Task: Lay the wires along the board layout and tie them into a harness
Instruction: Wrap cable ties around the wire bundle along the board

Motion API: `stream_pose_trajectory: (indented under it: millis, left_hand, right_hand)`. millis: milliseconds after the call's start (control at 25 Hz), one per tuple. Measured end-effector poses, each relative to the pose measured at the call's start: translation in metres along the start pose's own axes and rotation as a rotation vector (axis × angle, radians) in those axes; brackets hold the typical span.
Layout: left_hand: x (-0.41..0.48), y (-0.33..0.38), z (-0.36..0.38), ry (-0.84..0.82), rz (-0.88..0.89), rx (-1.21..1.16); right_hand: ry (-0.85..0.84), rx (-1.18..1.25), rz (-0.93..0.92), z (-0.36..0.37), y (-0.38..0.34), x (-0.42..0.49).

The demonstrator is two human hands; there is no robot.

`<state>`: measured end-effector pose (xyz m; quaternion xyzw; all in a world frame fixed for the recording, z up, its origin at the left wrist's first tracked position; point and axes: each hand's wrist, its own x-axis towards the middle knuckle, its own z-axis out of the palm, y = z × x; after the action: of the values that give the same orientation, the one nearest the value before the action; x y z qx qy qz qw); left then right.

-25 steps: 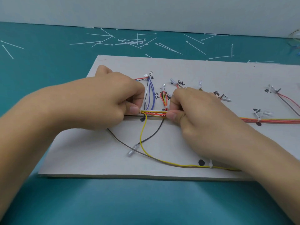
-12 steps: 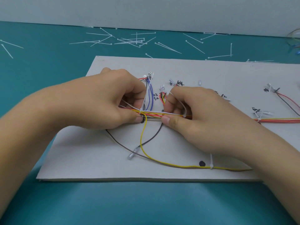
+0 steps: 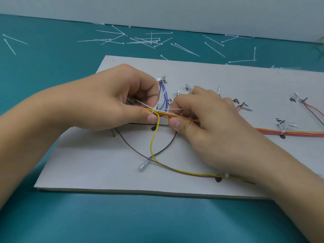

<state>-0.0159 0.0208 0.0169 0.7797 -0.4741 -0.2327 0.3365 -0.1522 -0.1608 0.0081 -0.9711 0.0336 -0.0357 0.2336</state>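
Since wire bundle (image 3: 177,115) limp and light, we grip beside cable tie (image 3: 172,109), mid-board (image 3: 245,79): left hand (image 3: 108,102) fingers (image 3: 151,117) pinch bundle, right hand (image 3: 210,130) fingers (image 3: 175,122) pinch tie tail.

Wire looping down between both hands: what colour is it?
The wire is yellow, clearest in the head view.

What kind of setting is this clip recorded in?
Probably a wire-harness assembly bench: a grey layout board with hand-written marks, coloured wires bundled along it, and loose white cable ties scattered on the teal tabletop.
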Motion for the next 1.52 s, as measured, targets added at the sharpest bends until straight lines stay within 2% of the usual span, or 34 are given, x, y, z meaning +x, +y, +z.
stream_pose_trajectory:
  millis: [120, 240, 440, 560, 680, 760, 840, 960, 1080, 1240, 1400, 1520]
  left_hand:
    - [0.001, -0.001, 0.0, 0.015, 0.021, 0.005]
    - [0.002, 0.001, -0.001, 0.11, 0.065, 0.029]
    - [0.002, 0.005, -0.006, 0.211, 0.075, 0.189]
    - [0.001, 0.006, -0.001, 0.203, 0.068, 0.087]
    - [0.004, 0.015, -0.003, 0.325, 0.148, -0.024]
    - [0.008, 0.019, -0.005, 0.419, 0.25, 0.075]
    - [0.009, 0.016, -0.007, 0.471, 0.274, 0.181]
    - [0.006, 0.005, -0.011, 0.477, 0.225, 0.233]
    - [0.004, -0.004, -0.022, 0.433, 0.162, 0.214]
    - [0.0, -0.015, -0.034, 0.384, 0.097, 0.114]
    - [0.002, -0.021, -0.037, 0.487, 0.089, 0.0]
    - [0.005, -0.026, -0.04, 0.533, 0.036, -0.032]
  right_hand:
    - [0.024, 0.005, -0.005, 0.002, 0.0, -0.001]
    - [0.123, 0.058, -0.037, 0.001, 0.001, -0.001]
    - [0.167, 0.059, -0.077, -0.001, 0.004, 0.002]
    - [0.206, 0.051, -0.122, 0.0, 0.004, 0.005]
    - [0.364, 0.134, -0.198, -0.011, 0.005, 0.007]
    - [0.484, 0.193, -0.234, -0.023, 0.009, 0.007]
    - [0.471, 0.198, -0.219, -0.031, 0.016, 0.006]
    - [0.352, 0.144, -0.103, -0.033, 0.026, 0.006]
    - [0.35, 0.118, -0.019, -0.029, 0.032, 0.01]
    - [0.454, 0.154, -0.049, -0.032, 0.039, 0.014]
    - [0.658, 0.241, -0.125, -0.041, 0.041, 0.01]
    - [0.715, 0.307, -0.136, -0.05, 0.042, 0.008]
